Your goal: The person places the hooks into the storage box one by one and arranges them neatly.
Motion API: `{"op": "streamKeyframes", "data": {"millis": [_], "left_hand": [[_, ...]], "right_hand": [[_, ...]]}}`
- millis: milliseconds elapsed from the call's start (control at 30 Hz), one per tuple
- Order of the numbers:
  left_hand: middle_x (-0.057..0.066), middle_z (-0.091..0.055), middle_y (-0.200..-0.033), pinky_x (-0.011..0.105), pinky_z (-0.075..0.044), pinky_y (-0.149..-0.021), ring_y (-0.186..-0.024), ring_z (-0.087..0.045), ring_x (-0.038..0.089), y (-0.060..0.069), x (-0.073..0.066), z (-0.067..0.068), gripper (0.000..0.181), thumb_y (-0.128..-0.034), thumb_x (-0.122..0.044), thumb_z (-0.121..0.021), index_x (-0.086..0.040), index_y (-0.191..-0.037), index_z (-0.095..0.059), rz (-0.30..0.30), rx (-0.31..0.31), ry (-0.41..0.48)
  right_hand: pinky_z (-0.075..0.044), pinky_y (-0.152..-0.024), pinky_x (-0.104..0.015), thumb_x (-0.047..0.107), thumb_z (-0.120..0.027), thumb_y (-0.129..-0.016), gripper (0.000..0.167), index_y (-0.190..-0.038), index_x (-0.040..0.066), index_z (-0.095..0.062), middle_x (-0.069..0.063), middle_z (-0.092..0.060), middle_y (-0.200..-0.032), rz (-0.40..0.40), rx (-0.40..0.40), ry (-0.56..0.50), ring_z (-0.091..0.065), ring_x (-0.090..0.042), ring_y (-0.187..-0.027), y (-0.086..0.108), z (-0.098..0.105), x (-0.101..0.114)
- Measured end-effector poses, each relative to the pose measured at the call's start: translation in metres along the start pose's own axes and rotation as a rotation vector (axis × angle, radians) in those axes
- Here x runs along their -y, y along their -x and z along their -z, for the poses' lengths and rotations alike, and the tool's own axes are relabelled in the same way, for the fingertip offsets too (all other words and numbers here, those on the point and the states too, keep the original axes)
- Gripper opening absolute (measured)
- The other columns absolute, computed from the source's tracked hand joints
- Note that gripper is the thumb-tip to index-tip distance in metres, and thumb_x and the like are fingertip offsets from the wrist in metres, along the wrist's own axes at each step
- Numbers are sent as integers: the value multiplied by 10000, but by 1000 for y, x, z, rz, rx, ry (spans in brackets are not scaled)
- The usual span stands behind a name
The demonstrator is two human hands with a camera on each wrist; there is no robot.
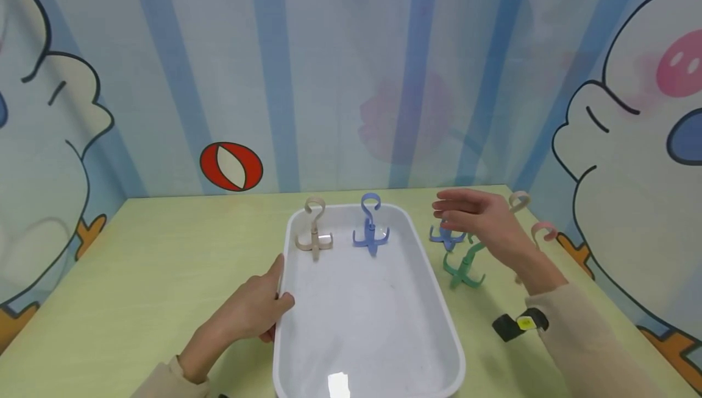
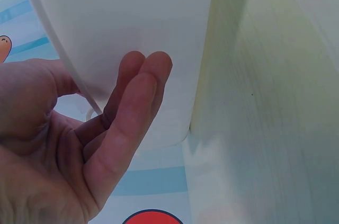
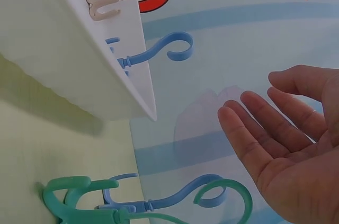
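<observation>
A white rectangular tray stands on the table. My left hand holds its left rim, thumb over the edge; in the left wrist view the fingers lie along the outer wall. Inside the far end of the tray are a beige hook hanger and a blue hook hanger, both with curved tops. My right hand hovers empty, fingers extended, above a second blue hanger and a green hanger right of the tray. The hand partly hides both in the head view.
Behind my right hand, another beige hanger and a pink hanger show only in part. The pale green table ends at a striped cartoon backdrop at the back and sides. A black strap hangs at my right wrist.
</observation>
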State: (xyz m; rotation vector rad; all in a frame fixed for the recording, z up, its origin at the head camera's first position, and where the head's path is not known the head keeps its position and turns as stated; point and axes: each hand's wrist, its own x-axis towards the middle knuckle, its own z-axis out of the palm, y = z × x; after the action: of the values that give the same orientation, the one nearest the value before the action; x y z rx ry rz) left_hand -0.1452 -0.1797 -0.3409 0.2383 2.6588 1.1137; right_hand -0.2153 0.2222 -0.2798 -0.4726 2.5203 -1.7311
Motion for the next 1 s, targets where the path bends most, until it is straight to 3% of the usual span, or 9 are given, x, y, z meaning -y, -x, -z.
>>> {"op": "streamKeyframes", "data": {"millis": [200, 400, 600, 767, 867, 1000], "left_hand": [[113, -654, -770, 377, -573, -441, -452, -629, 191, 0, 0, 0, 838, -974, -103, -524, 21, -1680, -90, -3, -4, -2], [112, -655, -763, 378, -573, -439, -450, -630, 189, 0, 1, 0, 836, -974, -101, -521, 24, -1679, -90, -13, -4, -4], [116, -660, -774, 383, -576, -443, -454, -632, 192, 0, 1, 1, 835, -976, -104, -520, 16, -1681, -90, -14, 7, 0], [117, -660, -774, 383, -578, -448, -451, -628, 191, -1, 0, 1, 829, -977, -106, -523, 17, -1680, -102, -10, 10, -7], [116, -659, -776, 381, -579, -449, -453, -629, 188, 0, 0, 1, 828, -977, -107, -526, 23, -1678, -105, -6, 9, -9], [115, -658, -769, 376, -578, -448, -453, -630, 187, 0, 0, 0, 832, -979, -106, -528, 25, -1678, -96, -1, 10, -9]], "right_hand": [[-617, -947, -255, 235, -675, -1041, 513, -1490, 21, -554, 148, -736, -1236, 16, -29, -17, -727, -39, -1147, 5, 8, -3], [-623, -928, -251, 271, -684, -1035, 518, -1483, 35, -575, 100, -750, -1260, 8, -67, -38, -732, -41, -1147, 11, 17, -4], [-633, -894, -252, 191, -681, -1035, 343, -1369, 115, -661, 110, -766, -1219, 51, -93, -76, -748, -45, -1099, 15, 27, -10], [-631, -867, -225, 191, -685, -1032, 290, -1319, 153, -686, 128, -779, -1172, 48, -138, -101, -758, -31, -1046, 20, 34, -13], [-624, -853, -198, 193, -681, -1034, 266, -1298, 165, -695, 156, -782, -1137, 40, -169, -86, -760, -16, -1019, 22, 37, -15], [-613, -842, -171, 221, -648, -1055, 263, -1310, 167, -688, 208, -763, -1120, 38, -202, 9, -746, 17, -1011, 26, 40, -20]]}}
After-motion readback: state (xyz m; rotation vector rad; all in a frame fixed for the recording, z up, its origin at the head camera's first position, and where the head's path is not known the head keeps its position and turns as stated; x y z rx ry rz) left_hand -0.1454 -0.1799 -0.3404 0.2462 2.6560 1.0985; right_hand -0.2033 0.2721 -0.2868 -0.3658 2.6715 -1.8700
